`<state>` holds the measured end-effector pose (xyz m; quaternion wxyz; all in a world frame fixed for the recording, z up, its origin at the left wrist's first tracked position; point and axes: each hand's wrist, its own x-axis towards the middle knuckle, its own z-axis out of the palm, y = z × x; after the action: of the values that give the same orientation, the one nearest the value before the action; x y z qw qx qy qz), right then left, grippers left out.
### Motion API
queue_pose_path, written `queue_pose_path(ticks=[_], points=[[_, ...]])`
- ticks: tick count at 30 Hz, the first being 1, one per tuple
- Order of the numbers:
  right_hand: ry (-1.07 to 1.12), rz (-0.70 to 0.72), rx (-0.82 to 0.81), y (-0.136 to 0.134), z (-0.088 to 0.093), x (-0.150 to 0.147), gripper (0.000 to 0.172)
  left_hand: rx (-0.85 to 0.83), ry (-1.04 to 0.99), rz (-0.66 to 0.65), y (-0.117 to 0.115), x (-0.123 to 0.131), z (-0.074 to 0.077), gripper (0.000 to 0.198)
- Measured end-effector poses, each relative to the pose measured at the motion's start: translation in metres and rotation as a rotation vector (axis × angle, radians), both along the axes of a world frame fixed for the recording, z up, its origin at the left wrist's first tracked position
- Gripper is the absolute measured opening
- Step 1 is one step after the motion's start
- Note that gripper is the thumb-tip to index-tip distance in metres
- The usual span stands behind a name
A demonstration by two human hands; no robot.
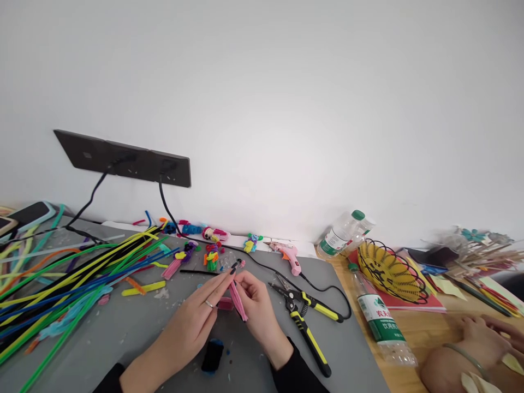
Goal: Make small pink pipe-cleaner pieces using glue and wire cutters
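Note:
Over the grey mat (335,333), my left hand (195,308) and my right hand (256,300) meet around a small bundle of pink pipe cleaners (238,302). A dark strand pokes out at the bundle's top, by my left fingertips. Both hands are closed on the piece, thumbs and fingers pinching it; the exact grip is partly hidden. Behind my hands lies a pink block (225,304), mostly covered. Just below them is a small black rectangular pad (212,356). Small pipe-cleaner figures (212,257) stand or lie farther back.
Long coloured pipe cleaners (82,284) spread across the left. A pink glue gun (289,256) and yellow-black wire strippers (305,322) lie to the right, with a cord alongside. Beyond are plastic bottles (380,322), a yellow basket (388,273) and another person's hand (483,338).

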<state>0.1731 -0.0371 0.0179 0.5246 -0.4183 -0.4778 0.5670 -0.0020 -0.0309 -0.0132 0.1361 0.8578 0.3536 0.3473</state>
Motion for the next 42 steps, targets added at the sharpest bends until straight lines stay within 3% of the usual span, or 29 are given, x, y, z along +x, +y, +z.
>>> queue_pose_path(ticks=[7, 13, 18, 34, 42], points=[[-0.049, 0.031, -0.009, 0.003, 0.005, 0.003, 0.048, 0.148, 0.025, 0.021, 0.002, 0.002, 0.005, 0.07], [-0.173, 0.201, -0.067, 0.001, 0.009, 0.006, 0.039, 0.242, -0.121, -0.059, 0.011, -0.008, 0.013, 0.041], [-0.227, 0.233, -0.11, -0.001, 0.003, 0.008, 0.035, 0.283, -0.229, -0.132, 0.012, -0.008, 0.022, 0.022], [-0.155, 0.309, -0.098, -0.003, 0.009, 0.01, 0.026, 0.337, -0.321, -0.136, 0.013, -0.008, 0.025, 0.032], [-0.19, 0.396, -0.086, -0.004, 0.015, 0.012, 0.045, 0.253, -0.34, -0.126, 0.011, -0.013, 0.029, 0.025]])
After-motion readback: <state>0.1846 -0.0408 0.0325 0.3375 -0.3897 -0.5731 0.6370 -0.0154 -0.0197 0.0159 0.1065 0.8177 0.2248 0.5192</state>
